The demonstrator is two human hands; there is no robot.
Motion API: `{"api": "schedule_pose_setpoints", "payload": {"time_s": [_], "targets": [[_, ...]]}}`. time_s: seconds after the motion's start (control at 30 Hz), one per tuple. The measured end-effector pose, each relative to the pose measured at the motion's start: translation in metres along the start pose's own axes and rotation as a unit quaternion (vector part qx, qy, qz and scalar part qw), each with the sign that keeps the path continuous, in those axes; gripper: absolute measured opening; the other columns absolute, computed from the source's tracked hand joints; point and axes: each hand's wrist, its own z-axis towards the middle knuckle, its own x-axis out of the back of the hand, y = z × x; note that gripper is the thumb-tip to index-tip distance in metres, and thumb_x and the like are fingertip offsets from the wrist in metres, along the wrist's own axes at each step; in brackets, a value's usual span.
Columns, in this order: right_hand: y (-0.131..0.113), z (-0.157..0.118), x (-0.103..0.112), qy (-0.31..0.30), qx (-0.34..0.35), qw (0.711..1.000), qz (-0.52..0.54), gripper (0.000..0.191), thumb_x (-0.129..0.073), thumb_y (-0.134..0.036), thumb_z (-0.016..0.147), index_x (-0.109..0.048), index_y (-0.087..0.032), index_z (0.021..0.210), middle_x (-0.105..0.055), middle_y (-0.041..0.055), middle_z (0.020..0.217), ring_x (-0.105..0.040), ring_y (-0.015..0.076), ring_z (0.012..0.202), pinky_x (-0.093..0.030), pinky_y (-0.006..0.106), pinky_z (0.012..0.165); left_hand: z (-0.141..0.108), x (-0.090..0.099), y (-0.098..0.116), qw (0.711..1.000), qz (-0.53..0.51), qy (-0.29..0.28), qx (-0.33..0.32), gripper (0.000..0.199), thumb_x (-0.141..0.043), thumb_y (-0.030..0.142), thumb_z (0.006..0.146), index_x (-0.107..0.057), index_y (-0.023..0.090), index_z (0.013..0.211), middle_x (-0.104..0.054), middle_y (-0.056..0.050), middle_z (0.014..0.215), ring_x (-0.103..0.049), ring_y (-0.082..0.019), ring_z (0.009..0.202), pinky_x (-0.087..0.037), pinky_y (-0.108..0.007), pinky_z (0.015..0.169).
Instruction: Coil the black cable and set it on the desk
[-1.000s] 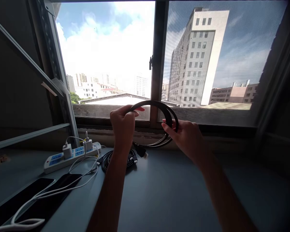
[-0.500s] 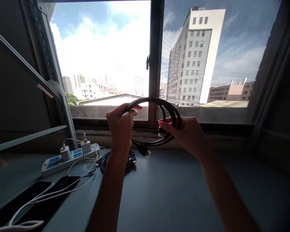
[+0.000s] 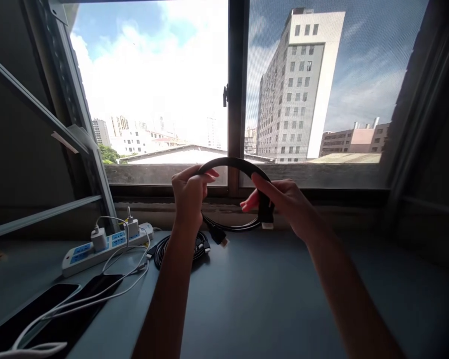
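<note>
A black HDMI cable point(image 3: 230, 162), wound into a round coil, is held up above the table between my hands. My left hand point(image 3: 190, 192) is closed around the coil's left side. On the right side, my right hand point(image 3: 280, 197) grips the strands between thumb and fingers. One cable plug point(image 3: 219, 235) hangs below my left hand, its metal end pointing down to the right. The other plug point(image 3: 267, 222) points downward just under my right fingers. Behind my left forearm, a second coiled black cable point(image 3: 168, 252) lies on the table, partly hidden.
A white power strip point(image 3: 73, 269) with two chargers plugged in stands at the left. White cables point(image 3: 97, 297) run from it across two dark phones point(image 3: 33, 309). A metal frame point(image 3: 97, 164) rises at the left, and a window point(image 3: 235, 99) is behind the grey table point(image 3: 254, 299).
The coil's strands have come together into a tighter bundle at the right. My right thumb has moved up over them, and the right plug now hangs lower. My left hand keeps its hold.
</note>
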Motion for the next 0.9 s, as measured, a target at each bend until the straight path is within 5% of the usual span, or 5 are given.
{"api": "schedule_pose_setpoints", "payload": {"time_s": [0.27,0.47,0.57,0.7,0.9], "targets": [[0.018,0.013,0.013,0.017,0.000,1.000,0.012,0.039,-0.063,-0.054,0.071,-0.072,-0.017,0.078,-0.070,0.0038,0.071,-0.065,0.0148,0.068,-0.049,0.024,0.062,0.003,0.000,-0.009,0.999,0.020,0.030,0.016,0.014,-0.049,0.011,0.049,-0.061,0.017,0.044,-0.028,0.007,0.032,-0.017,-0.004,0.034,-0.012,-0.019,0.036],[0.016,0.009,0.006,0.049,0.030,0.996,-0.074,0.041,-0.063,-0.056,0.070,-0.068,-0.015,0.065,-0.065,0.0028,0.056,-0.060,0.0112,0.052,-0.043,0.019,0.046,-0.001,-0.004,-0.013,0.982,0.127,-0.125,0.062,0.018,-0.048,0.010,0.055,-0.063,0.016,0.048,-0.032,0.006,0.036,-0.022,-0.005,0.036,-0.016,-0.019,0.036],[0.024,0.013,0.007,0.051,0.022,0.995,-0.086,0.042,-0.063,-0.055,0.070,-0.071,-0.015,0.081,-0.061,-0.0004,0.050,-0.049,0.0067,0.034,-0.035,0.018,0.034,-0.002,-0.008,-0.024,0.970,0.125,-0.180,0.102,0.017,-0.049,0.009,0.059,-0.063,0.015,0.052,-0.030,0.007,0.037,-0.023,-0.005,0.036,-0.020,-0.018,0.036],[0.053,0.028,0.014,0.073,0.003,0.993,-0.093,0.052,-0.062,-0.055,0.070,-0.068,-0.017,0.104,-0.059,-0.0029,0.047,-0.032,0.0029,0.025,-0.025,0.017,0.026,-0.001,-0.010,-0.047,0.921,0.162,-0.264,0.236,0.020,-0.045,0.011,0.071,-0.064,0.014,0.071,-0.029,0.008,0.039,-0.032,-0.006,0.032,-0.031,-0.018,0.037],[0.137,0.050,0.013,0.111,-0.083,0.982,-0.128,0.047,-0.059,-0.047,0.075,-0.067,-0.012,0.106,-0.071,0.0076,0.075,-0.039,0.0039,0.030,-0.033,0.019,0.030,0.003,0.007,-0.112,0.835,0.343,-0.282,0.326,0.018,-0.047,0.019,0.088,-0.058,0.009,0.099,-0.053,0.002,0.055,-0.057,-0.014,0.047,-0.047,-0.025,0.048]]}}
